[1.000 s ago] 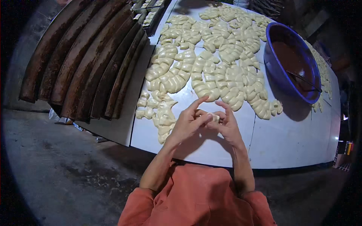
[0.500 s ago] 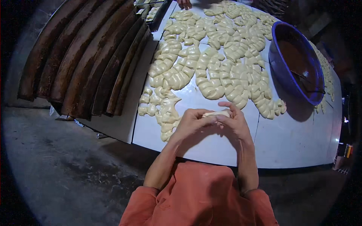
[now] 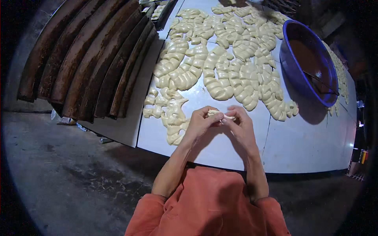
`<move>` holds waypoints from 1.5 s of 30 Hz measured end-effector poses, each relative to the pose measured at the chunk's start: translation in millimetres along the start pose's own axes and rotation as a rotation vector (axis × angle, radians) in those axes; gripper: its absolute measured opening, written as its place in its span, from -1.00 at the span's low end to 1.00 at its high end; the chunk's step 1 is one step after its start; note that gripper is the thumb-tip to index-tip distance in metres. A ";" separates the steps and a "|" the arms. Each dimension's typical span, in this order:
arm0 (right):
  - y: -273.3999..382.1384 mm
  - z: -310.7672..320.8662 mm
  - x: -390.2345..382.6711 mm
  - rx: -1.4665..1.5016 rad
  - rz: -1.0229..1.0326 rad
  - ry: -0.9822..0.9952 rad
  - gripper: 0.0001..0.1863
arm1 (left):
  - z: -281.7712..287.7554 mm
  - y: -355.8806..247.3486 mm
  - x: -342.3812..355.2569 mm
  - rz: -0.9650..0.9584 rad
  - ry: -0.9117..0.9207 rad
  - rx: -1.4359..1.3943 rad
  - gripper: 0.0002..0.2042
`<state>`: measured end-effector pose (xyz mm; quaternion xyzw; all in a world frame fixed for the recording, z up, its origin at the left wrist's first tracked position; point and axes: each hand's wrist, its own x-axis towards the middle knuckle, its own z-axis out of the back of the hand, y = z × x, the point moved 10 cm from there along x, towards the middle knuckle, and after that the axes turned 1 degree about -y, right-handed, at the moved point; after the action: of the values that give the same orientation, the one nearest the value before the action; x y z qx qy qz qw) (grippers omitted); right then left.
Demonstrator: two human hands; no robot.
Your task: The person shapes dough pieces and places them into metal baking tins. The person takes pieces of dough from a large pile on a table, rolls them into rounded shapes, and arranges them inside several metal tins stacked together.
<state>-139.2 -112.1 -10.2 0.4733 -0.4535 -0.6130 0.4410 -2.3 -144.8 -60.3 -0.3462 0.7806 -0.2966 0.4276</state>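
Note:
My left hand and my right hand meet over the white tabletop, both closed around a small piece of pale dough with thumbs nearly touching. Much of that piece is hidden by my fingers. Many glossy, segmented pieces of pale dough lie just beyond my hands, spread toward the far edge. A ragged cluster of dough lies left of my left hand.
Several long, dark, curved trays are stacked at the left. A blue basin of brown liquid with a thin rod stands at the right. Small trays holding pale pieces sit at the back, near a partly hidden person's hand. Concrete floor shows below.
The dough between my hands showed as a small lump, then a longer strip; now my fingers have closed further over it. A co-worker's hand at the back has moved right.

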 end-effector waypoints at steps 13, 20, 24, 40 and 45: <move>-19.8 1.9 -26.2 0.091 -0.356 0.229 -0.81 | 2.2 -11.3 7.1 -0.027 0.022 0.316 -0.81; -41.3 52.1 -40.6 0.392 -0.355 0.140 -0.73 | -9.0 -56.7 -3.6 -0.687 -0.110 1.673 -0.65; -45.6 63.7 -29.8 0.487 -0.332 -0.123 -0.69 | 17.4 -21.4 11.9 -0.549 -0.092 1.828 -0.15; 7.1 91.4 -30.0 0.907 0.008 -0.217 -0.72 | -175.8 -36.4 -8.5 -0.881 0.283 0.396 -0.17; 21.4 115.7 -17.4 1.107 -0.040 -0.164 -0.77 | -194.8 10.1 20.0 -0.774 0.334 0.216 -0.11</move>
<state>-247.4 -83.5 30.1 0.5935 -0.7315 -0.3265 0.0781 -183.1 -122.2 12.1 -0.5138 0.6162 -0.5670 0.1865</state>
